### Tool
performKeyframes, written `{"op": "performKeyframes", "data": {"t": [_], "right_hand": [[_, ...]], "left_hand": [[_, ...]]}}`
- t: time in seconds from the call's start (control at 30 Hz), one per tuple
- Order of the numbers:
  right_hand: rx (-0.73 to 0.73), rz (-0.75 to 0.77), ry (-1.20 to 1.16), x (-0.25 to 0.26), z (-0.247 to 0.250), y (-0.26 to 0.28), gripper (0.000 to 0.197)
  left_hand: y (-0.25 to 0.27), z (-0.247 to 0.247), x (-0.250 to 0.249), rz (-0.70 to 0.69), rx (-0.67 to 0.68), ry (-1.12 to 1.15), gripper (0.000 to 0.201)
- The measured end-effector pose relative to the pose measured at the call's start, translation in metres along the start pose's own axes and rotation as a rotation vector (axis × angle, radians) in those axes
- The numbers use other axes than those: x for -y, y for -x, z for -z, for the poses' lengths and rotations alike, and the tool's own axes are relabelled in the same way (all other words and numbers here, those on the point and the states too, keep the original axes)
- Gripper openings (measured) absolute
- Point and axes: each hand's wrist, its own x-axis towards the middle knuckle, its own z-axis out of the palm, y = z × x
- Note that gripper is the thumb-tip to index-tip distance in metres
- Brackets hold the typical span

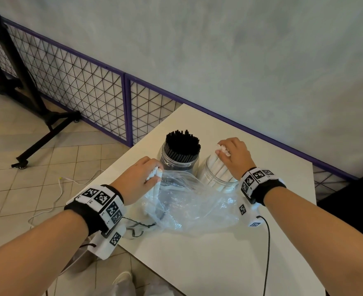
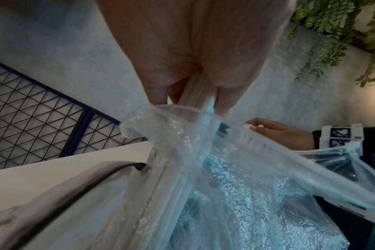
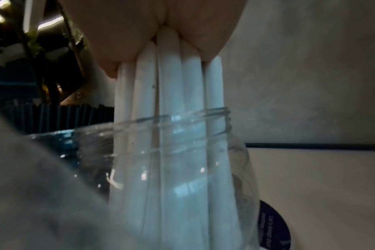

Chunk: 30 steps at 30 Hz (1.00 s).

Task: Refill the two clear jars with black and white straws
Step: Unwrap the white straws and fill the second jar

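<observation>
Two clear jars stand side by side on the white table. The left jar is packed with black straws. In the right jar stand white straws, and my right hand grips their tops over the jar's mouth. The right wrist view shows the white straws running from my palm down into the jar. My left hand grips a small bunch of white straws at the mouth of a crumpled clear plastic bag, whose folds fill the left wrist view.
A black cable runs across the table near my right forearm. A purple-framed wire fence lines the grey wall behind the table. A black wheeled stand and a white cord are on the tiled floor at left.
</observation>
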Motion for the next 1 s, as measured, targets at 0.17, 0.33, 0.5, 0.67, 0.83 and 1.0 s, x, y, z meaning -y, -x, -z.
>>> {"op": "performKeyframes", "data": {"t": [0.17,0.33,0.5,0.67,0.83,1.0], "right_hand": [[0.258,0.022,0.334,0.004,0.009,-0.003,0.054],[0.21,-0.039,0.091,0.002,0.022,0.0,0.058],[0.094,0.02,-0.029,-0.01,0.039,0.014,0.062],[-0.025,0.246,0.098,-0.03,0.053,0.039,0.043],[-0.065,0.368,0.245,-0.035,0.054,0.056,0.037],[-0.004,0.329,0.342,-0.023,0.051,0.052,0.048]], "left_hand": [[0.0,0.0,0.0,-0.006,0.0,0.002,0.02],[0.001,0.0,0.001,-0.006,0.0,0.009,0.02],[0.003,0.0,0.001,-0.013,-0.002,0.012,0.019],[0.004,0.0,0.001,-0.016,-0.013,0.02,0.019],[0.004,-0.002,0.002,-0.011,-0.01,0.017,0.019],[0.003,-0.004,0.001,-0.013,-0.014,0.024,0.019]]}}
